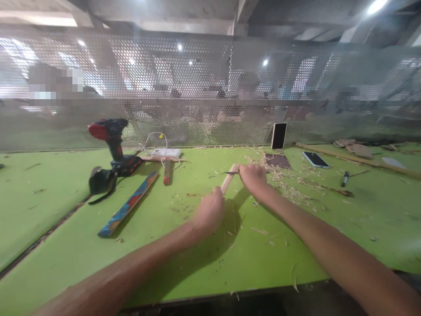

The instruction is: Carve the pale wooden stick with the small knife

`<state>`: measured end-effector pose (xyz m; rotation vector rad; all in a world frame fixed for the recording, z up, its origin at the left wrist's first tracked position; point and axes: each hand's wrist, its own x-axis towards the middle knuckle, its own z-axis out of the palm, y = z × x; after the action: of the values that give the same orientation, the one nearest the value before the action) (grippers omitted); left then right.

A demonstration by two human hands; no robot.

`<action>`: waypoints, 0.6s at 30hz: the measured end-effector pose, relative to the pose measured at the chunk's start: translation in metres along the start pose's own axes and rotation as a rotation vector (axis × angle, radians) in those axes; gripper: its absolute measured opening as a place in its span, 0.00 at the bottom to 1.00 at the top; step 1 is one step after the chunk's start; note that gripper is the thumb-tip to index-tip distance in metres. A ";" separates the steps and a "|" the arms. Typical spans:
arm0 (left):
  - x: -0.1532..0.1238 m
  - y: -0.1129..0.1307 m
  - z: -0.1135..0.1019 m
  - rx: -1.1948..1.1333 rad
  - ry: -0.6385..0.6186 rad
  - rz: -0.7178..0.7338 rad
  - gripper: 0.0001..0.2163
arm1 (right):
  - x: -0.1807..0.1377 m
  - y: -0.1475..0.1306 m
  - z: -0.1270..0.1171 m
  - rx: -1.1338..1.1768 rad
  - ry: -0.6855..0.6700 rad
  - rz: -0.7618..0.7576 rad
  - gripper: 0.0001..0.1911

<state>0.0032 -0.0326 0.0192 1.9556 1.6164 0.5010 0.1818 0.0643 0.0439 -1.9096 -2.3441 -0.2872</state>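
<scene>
My left hand (209,211) is closed around the lower end of a pale wooden stick (227,182), which slants up and away over the green tabletop. At the stick's far end my right hand (254,179) is closed on a knife. Its thin dark blade (231,173) lies across the wood and points left; the handle is mostly hidden in my fist. Curled wood shavings (289,186) are scattered to the right of my right hand. A brown sheet (278,161) lies just beyond it.
A cordless drill (115,151) stands at the left, beside a blue and red painted wood strip (131,202). Behind are a white box with a cable (166,152) and an upright phone (279,135). Another phone (316,159) lies at right, near a long stick (358,159). A perforated screen (204,87) closes the back.
</scene>
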 end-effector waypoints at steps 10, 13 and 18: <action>0.002 0.000 0.001 0.112 -0.005 -0.018 0.11 | 0.004 0.005 0.008 -0.090 -0.047 -0.009 0.19; 0.002 0.000 -0.001 0.115 -0.022 -0.023 0.11 | 0.006 0.008 0.013 -0.072 -0.018 -0.020 0.13; 0.003 -0.005 -0.003 0.062 -0.032 -0.002 0.11 | 0.007 0.010 0.017 -0.066 -0.001 -0.035 0.13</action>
<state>-0.0016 -0.0287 0.0183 1.9966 1.6317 0.4211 0.1904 0.0764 0.0291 -1.8989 -2.4002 -0.3718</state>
